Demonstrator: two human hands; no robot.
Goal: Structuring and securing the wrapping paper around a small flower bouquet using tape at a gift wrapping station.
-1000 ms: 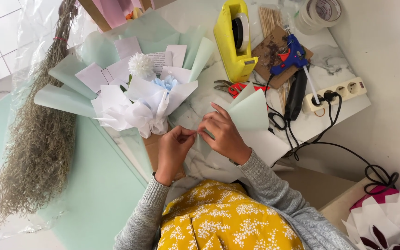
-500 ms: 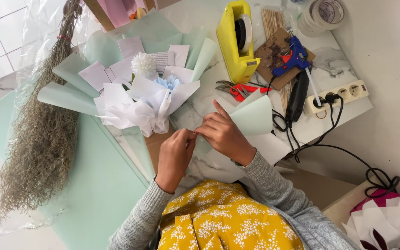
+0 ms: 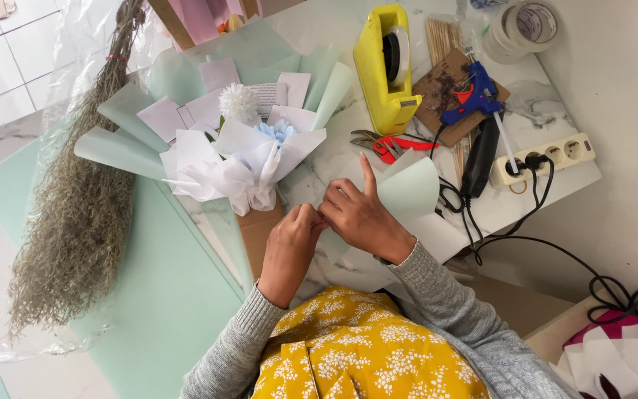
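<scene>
1. Centrally, both hands meet just below the wrapped bouquet (image 3: 241, 159) on the tabletop (image 3: 319, 181).
2. Left hand (image 3: 289, 247) is clenched, fingertips pinching something too small to tell.
3. Right hand (image 3: 359, 218) pinches at the same spot, forefinger raised.
4. A pale green paper sheet (image 3: 411, 188) lies just beyond the right hand, the nearer hand, angling away toward the red scissors (image 3: 389, 144).

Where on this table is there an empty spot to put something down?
Bare marble shows between the bouquet and the red scissors, just beyond the left hand and right hand. Mint paper sheet left of the hands is open too. Crowded: around the yellow tape dispenser, blue glue gun and power strip.
</scene>
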